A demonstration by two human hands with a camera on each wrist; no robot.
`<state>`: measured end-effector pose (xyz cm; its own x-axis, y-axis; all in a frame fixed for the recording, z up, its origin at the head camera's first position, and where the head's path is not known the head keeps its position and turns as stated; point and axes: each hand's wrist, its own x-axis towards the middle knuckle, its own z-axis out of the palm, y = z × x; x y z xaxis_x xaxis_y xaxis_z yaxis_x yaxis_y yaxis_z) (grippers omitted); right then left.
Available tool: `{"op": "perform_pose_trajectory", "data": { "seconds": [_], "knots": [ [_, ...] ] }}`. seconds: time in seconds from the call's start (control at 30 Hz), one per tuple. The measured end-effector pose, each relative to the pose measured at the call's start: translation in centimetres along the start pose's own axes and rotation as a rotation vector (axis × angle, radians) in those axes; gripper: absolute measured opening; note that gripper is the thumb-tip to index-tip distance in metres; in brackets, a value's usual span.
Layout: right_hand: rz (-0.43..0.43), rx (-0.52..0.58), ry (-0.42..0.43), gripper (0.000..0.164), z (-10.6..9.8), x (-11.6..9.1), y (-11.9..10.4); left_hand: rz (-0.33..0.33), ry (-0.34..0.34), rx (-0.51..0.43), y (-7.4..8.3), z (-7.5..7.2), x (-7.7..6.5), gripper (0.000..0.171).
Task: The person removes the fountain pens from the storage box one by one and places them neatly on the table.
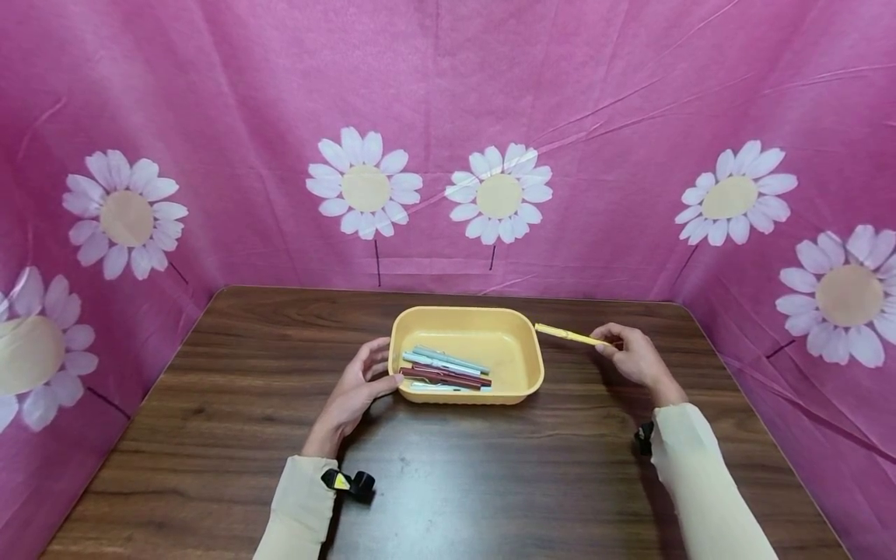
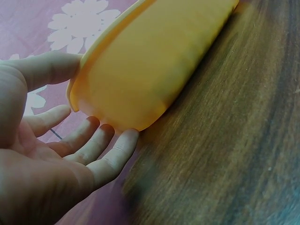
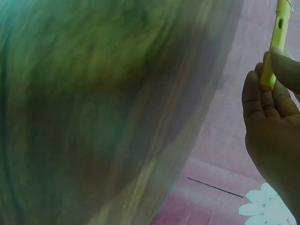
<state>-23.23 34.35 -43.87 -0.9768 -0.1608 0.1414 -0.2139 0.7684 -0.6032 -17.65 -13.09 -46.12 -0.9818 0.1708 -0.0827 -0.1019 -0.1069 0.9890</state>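
A yellow plastic tray sits on the table, with several light blue, teal and dark red pens lying in its left part. My left hand holds the tray's left end. In the left wrist view the thumb is at the rim and the fingertips touch the outer wall lower down. To the right of the tray, my right hand pinches a yellow pen by one end, between thumb and fingers. The pen's other end points left, close to the tray's right rim.
The dark wood-grain table carries the tray. Pink cloth printed with white daisies hangs behind the table and along both sides. A small black camera is strapped on the left wrist.
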Motion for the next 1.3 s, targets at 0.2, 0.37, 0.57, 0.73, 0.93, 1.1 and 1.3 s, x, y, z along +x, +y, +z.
{"op": "perform_pose_trajectory", "data": {
  "seconds": [0.2, 0.37, 0.57, 0.73, 0.93, 1.1, 1.3],
  "knots": [
    [0.008, 0.012, -0.064, 0.010, 0.1, -0.2, 1.4, -0.005, -0.004, 0.011, -0.1, 0.0, 0.0, 0.071],
    [0.011, 0.024, -0.087, 0.009, 0.0, -0.1, 2.2, 0.003, -0.005, 0.008, 0.0, 0.0, 0.0, 0.072],
    [0.027, 0.042, -0.118, 0.009, 0.0, 0.1, 2.8, 0.003, -0.005, 0.007, -0.1, 0.0, 0.1, 0.072],
    [0.038, 0.028, -0.104, 0.009, 0.0, 0.1, 3.0, -0.010, -0.004, -0.001, 0.0, 0.0, 0.1, 0.072],
    [0.107, -0.078, -0.115, 0.008, -0.2, 0.1, 2.9, -0.002, -0.007, 0.000, 0.0, 0.0, 0.0, 0.073],
    [0.108, -0.102, -0.116, 0.009, -0.2, 0.1, 2.8, 0.006, -0.008, 0.010, 0.0, 0.0, 0.0, 0.070],
    [0.122, -0.093, -0.118, 0.012, -0.2, 0.1, 2.7, 0.002, -0.003, 0.008, -0.1, 0.0, 0.0, 0.069]
  ]
}}
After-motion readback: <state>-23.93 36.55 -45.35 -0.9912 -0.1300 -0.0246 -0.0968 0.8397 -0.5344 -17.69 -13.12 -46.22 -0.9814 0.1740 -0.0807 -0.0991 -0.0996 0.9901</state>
